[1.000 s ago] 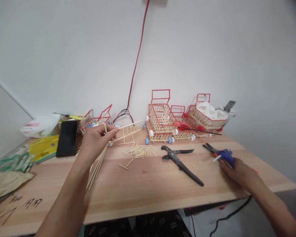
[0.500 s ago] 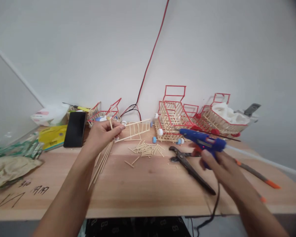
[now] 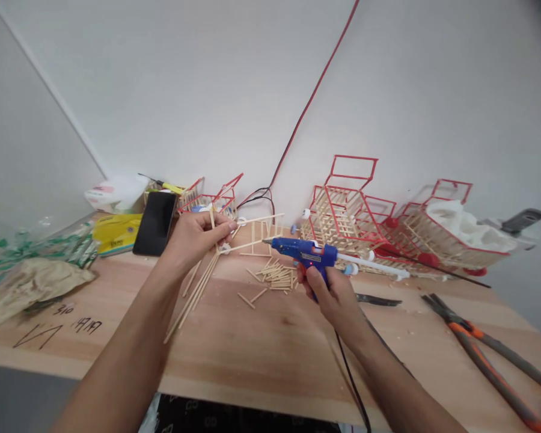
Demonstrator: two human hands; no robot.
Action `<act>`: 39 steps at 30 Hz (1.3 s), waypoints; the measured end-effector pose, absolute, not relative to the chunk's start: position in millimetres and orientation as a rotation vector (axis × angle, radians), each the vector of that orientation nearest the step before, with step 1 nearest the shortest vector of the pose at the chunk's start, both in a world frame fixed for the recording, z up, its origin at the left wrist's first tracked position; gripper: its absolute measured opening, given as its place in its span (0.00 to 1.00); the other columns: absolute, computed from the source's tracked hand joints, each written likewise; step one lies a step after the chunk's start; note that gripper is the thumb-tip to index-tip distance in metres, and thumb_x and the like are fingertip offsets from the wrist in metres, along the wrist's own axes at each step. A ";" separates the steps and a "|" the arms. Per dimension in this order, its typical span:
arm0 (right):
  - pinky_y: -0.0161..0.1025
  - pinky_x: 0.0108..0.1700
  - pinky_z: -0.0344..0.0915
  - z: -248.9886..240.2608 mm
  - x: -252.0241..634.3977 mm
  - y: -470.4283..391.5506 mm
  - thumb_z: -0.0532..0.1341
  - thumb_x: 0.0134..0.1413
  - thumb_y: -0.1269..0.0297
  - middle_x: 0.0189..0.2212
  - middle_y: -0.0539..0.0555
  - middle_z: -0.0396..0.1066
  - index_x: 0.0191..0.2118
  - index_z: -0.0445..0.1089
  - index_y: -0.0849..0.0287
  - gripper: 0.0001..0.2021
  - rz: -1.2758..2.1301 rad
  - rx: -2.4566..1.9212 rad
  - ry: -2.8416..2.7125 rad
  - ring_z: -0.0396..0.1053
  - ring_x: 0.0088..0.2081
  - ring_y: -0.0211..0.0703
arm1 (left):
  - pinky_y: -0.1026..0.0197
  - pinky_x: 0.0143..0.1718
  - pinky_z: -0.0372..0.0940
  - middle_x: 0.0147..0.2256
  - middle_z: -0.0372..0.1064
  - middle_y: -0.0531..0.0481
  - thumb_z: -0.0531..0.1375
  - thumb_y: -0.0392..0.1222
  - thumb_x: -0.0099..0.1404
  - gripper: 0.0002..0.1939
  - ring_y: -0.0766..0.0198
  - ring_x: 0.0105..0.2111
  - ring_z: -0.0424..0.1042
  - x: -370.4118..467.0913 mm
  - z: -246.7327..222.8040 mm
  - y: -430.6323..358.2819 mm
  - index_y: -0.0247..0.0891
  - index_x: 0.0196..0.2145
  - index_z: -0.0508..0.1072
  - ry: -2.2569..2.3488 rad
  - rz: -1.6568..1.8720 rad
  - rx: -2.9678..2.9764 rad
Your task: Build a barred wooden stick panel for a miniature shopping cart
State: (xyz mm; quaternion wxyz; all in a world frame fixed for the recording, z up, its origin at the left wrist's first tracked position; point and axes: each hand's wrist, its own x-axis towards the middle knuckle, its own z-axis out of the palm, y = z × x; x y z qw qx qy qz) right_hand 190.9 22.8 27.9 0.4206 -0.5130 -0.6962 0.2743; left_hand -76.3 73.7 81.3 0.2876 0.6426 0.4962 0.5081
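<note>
My left hand (image 3: 202, 236) pinches one end of a small wooden stick frame (image 3: 246, 243), raised above the table with its far end pointing right. My right hand (image 3: 331, 291) is wrapped round a blue glue gun (image 3: 304, 252) with a white glue stick in its back. The gun's nozzle is at the frame's lower stick; whether it touches cannot be made out. Below the frame lies a pile of short cut sticks (image 3: 277, 276). Several long sticks (image 3: 196, 294) lie under my left hand.
Stick-built carts with red trim (image 3: 342, 210) stand along the wall, one holding white tissue (image 3: 469, 225). Orange-handled pliers (image 3: 473, 337) lie at the right. A phone (image 3: 155, 224), a yellow packet (image 3: 117, 233) and plastic wrapping (image 3: 76, 246) are at the left. The gun's black cord (image 3: 351, 376) hangs over the table edge.
My right hand has brought the glue gun left, up to the stick frame. My left hand keeps its hold on the frame. The camera view has turned and tilted somewhat.
</note>
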 end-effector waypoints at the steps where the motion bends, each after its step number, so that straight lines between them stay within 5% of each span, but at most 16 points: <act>1: 0.33 0.24 0.57 26.2 190.8 21.8 0.50 0.62 0.45 0.26 0.53 0.69 0.37 0.69 0.60 0.22 0.687 -1.287 -1.752 0.64 0.26 0.39 | 0.67 0.18 0.55 0.19 0.69 0.52 0.63 0.47 0.56 0.12 0.70 0.18 0.62 -75.0 81.0 73.3 0.35 0.22 0.74 1.322 1.355 1.723; 11: 0.35 0.26 0.56 26.3 184.6 14.9 0.50 0.63 0.48 0.24 0.52 0.67 0.40 0.68 0.61 0.20 0.570 -1.355 -1.788 0.61 0.24 0.39 | 0.64 0.26 0.59 0.22 0.72 0.51 0.62 0.46 0.58 0.12 0.67 0.24 0.67 -61.7 80.4 64.6 0.35 0.23 0.75 1.391 1.332 1.929; 39: 0.35 0.26 0.57 26.5 180.5 16.7 0.49 0.63 0.47 0.24 0.54 0.69 0.38 0.68 0.62 0.21 0.455 -1.400 -1.842 0.65 0.25 0.42 | 0.66 0.23 0.58 0.20 0.71 0.51 0.62 0.45 0.58 0.11 0.69 0.21 0.66 -59.8 82.2 63.9 0.35 0.23 0.75 1.338 1.337 1.878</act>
